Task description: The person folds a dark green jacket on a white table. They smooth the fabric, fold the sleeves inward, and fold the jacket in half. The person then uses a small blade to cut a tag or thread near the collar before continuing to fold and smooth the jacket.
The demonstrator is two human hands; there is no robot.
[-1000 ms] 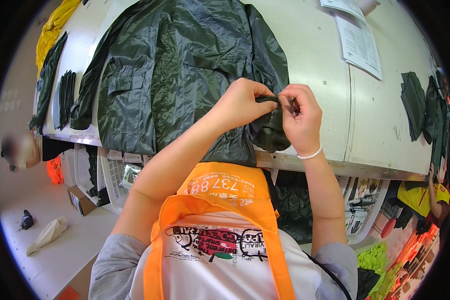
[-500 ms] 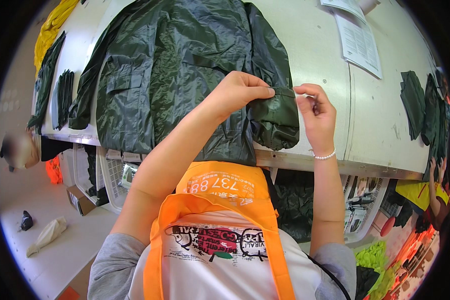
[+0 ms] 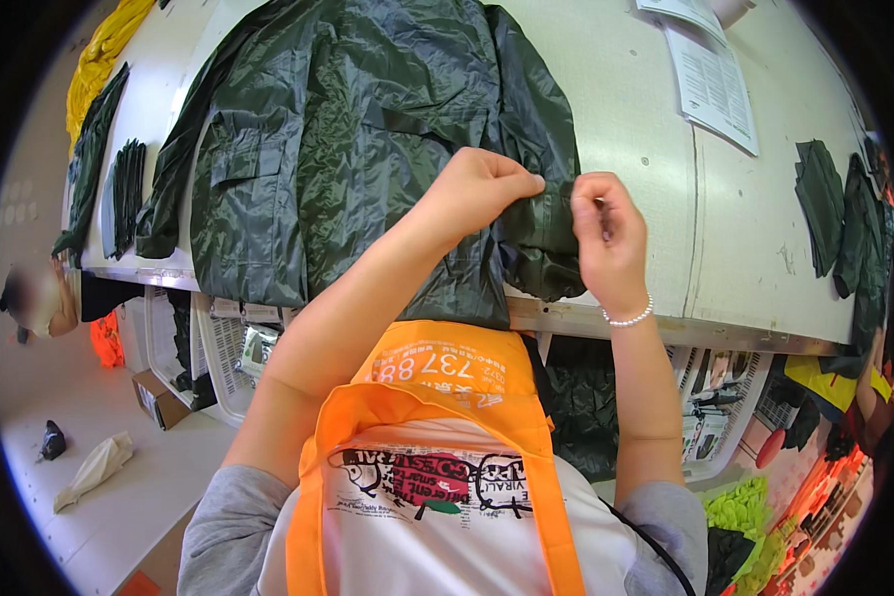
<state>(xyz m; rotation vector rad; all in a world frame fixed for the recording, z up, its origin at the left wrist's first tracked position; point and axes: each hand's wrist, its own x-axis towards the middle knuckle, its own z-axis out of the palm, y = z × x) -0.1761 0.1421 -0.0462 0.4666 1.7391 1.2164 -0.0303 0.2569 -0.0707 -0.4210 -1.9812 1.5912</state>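
A shiny dark green rain jacket lies spread on the pale table, its hem hanging over the near edge. Between the thumb and fingers of my left hand is a pinch of its right-hand sleeve, close to the cuff end. My right hand, with a white bead bracelet at the wrist, is closed in a pinch at the sleeve's outer edge. The fingertips of both hands are a short gap apart. What the right fingers hold is too small to make out.
Printed sheets lie at the table's far right. Folded dark green pieces rest at the right end, more at the left. White baskets stand under the table edge. Other people are at work at both sides.
My right hand has moved left, closer to my left hand and against the sleeve's edge. The sleeve end has shifted slightly left and looks narrower. My left hand has hardly moved.
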